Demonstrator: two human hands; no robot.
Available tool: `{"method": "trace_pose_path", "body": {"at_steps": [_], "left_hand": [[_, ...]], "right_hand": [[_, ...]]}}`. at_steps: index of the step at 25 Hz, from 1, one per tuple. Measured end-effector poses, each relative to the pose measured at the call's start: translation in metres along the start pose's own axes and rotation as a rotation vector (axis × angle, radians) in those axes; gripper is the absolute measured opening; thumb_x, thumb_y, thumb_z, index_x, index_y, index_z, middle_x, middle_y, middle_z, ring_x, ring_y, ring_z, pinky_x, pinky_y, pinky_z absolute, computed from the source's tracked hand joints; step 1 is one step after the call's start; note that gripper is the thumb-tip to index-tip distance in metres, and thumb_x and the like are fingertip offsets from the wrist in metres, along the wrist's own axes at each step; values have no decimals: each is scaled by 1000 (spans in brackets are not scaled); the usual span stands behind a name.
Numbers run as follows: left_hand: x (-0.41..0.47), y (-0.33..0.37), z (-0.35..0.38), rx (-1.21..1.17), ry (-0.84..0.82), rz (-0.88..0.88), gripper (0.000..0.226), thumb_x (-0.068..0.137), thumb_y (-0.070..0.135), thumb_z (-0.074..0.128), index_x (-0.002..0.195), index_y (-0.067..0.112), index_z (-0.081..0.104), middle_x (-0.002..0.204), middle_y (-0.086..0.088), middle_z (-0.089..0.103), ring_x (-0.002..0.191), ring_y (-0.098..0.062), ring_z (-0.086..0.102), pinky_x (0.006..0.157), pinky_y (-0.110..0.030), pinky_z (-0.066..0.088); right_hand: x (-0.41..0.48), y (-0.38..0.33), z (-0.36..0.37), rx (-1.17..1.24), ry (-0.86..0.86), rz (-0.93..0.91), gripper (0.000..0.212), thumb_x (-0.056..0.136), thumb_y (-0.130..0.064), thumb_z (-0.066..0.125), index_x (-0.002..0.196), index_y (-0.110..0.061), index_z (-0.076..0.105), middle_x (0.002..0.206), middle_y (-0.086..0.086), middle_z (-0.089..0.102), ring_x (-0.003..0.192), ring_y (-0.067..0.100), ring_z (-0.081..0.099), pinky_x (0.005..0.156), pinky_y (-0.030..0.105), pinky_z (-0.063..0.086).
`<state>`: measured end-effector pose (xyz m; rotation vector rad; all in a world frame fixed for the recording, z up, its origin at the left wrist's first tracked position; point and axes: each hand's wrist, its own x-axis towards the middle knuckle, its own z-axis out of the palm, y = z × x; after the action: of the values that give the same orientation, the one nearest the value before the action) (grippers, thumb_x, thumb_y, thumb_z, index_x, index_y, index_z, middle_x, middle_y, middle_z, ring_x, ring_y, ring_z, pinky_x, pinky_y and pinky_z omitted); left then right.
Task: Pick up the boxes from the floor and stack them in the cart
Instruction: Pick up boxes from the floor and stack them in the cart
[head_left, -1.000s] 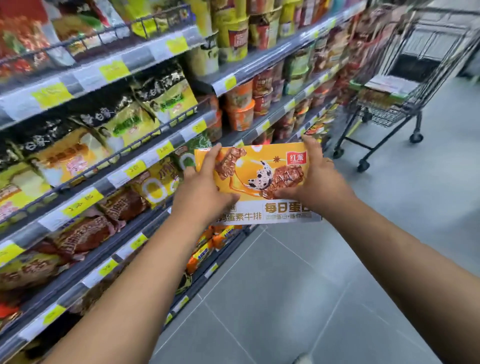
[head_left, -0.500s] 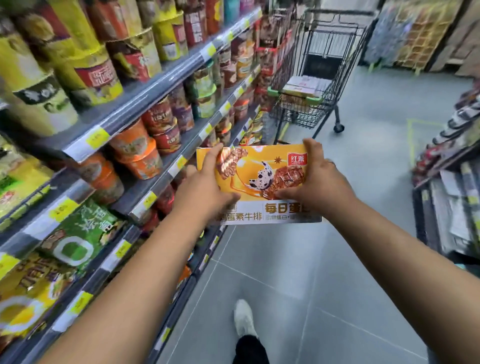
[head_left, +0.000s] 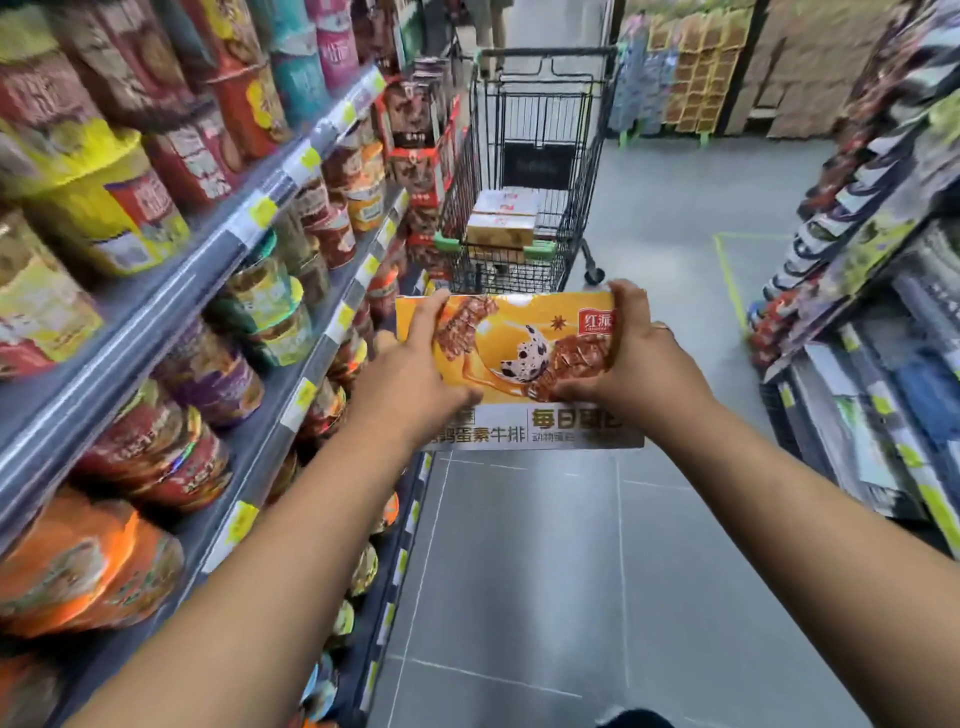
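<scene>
Head view: left hand and right hand are gripping an orange box by its ends; the cart ahead is holding stacked pale boxes.

I have the orange box up in front of me, its printed face toward the camera, with a white strip of dark print along the bottom (and a red logo at the upper right). My left hand grips its left edge and my right hand its right. Beyond it stands the black wire cart, with pale boxes stacked inside.
</scene>
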<state>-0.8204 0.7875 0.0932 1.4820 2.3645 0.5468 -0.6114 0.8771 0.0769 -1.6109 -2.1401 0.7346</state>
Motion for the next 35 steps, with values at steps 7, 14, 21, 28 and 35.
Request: {"method": "trace_pose_path", "body": {"at_steps": [7, 14, 21, 28, 35], "left_hand": [[172, 45, 25, 0, 15, -1, 105, 70, 50, 79, 141, 57, 3, 123, -14, 42, 100, -37, 59, 90, -41, 48], [324, 72, 36, 18, 25, -79, 105, 70, 52, 78, 140, 58, 1, 125, -13, 41, 100, -35, 59, 88, -42, 50], [494, 55, 45, 14, -22, -63, 104, 70, 50, 79, 140, 57, 3, 126, -14, 41, 97, -36, 61, 88, -42, 51], [651, 40, 41, 49, -88, -47, 108, 69, 49, 81, 142, 54, 2, 122, -15, 43, 94, -35, 61, 88, -41, 52], [777, 44, 72, 42, -121, -92, 93, 71, 45, 81, 139, 47, 17, 126, -15, 45, 99, -34, 59, 85, -37, 46]], "right_hand": [[175, 20, -12, 0, 1, 4, 117, 56, -54, 87, 142, -38, 10, 119, 17, 54, 103, 35, 58, 82, 36, 44], [345, 20, -18, -18, -64, -25, 113, 57, -53, 87, 140, -39, 11, 115, 13, 56, 101, 34, 59, 83, 39, 48], [503, 7, 22, -19, -67, 3, 112, 57, -52, 87, 139, -38, 12, 114, 12, 58, 101, 33, 59, 82, 38, 48], [640, -16, 57, -7, -69, 87, 114, 59, -47, 88, 144, -32, 13, 113, 12, 57, 97, 30, 60, 74, 31, 44], [765, 3, 88, -10, -118, 147, 106, 60, -48, 87, 138, -32, 17, 116, 17, 53, 96, 32, 59, 78, 33, 45]]}}
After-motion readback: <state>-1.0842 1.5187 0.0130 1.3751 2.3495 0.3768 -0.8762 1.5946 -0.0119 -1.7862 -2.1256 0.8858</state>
